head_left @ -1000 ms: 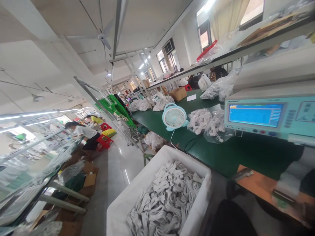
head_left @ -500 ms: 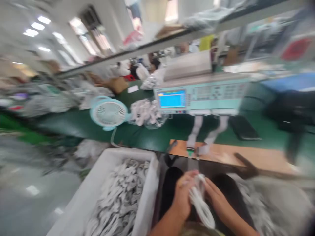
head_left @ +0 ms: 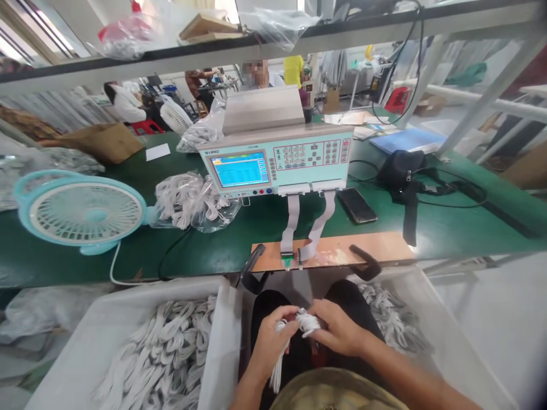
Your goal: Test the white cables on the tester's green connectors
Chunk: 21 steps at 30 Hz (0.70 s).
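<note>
A white cable (head_left: 299,330) is wound up in a bunch. Its top end sits between 2 hands over the lap, and the rest hangs down below the left one. It is thin, soft and bent into loops

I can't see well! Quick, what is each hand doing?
Left hand: closed on the white cable bundle.
Right hand: closed on the same bundle.

Matt green table cover (head_left: 222,250); glossy plastic tester casing (head_left: 277,162); smooth wooden board (head_left: 342,250); rubbery white cable bundle (head_left: 305,323).
</note>
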### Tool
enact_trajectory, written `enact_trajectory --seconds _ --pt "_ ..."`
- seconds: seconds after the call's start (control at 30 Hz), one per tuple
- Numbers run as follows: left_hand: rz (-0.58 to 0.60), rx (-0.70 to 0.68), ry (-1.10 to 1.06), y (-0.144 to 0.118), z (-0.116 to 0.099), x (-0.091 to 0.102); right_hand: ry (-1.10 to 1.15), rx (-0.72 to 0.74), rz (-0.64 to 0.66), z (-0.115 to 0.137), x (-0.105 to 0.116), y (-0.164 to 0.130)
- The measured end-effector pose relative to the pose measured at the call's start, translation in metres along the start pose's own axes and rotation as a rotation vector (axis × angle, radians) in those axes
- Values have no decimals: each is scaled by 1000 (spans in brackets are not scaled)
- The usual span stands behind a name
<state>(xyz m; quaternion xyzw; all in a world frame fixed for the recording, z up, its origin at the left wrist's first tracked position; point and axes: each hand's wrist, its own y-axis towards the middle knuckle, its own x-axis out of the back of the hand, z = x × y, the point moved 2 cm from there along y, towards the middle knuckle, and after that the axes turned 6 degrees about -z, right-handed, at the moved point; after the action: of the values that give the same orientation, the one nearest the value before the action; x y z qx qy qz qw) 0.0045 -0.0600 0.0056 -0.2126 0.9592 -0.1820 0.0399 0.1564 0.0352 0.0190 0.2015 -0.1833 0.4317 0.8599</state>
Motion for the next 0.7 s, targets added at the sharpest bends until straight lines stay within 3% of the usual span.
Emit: enact_trajectory --seconds 0.13,0.3,0.43,0.6,0.7 --pt "179 -1 150 1 -10 3 -300 204 137 -2 -7 0" --pt "283 96 124 1 -11 0 -431 333 194 4 -12 -2" --pt "258 98 127 3 -11 -3 -425 320 180 12 -12 -5" --pt "150 -21 116 5 -8 -2 -259 298 115 17 -3 -10" --pt "96 69 -50 5 2 -3 -78 256 41 20 3 -10"
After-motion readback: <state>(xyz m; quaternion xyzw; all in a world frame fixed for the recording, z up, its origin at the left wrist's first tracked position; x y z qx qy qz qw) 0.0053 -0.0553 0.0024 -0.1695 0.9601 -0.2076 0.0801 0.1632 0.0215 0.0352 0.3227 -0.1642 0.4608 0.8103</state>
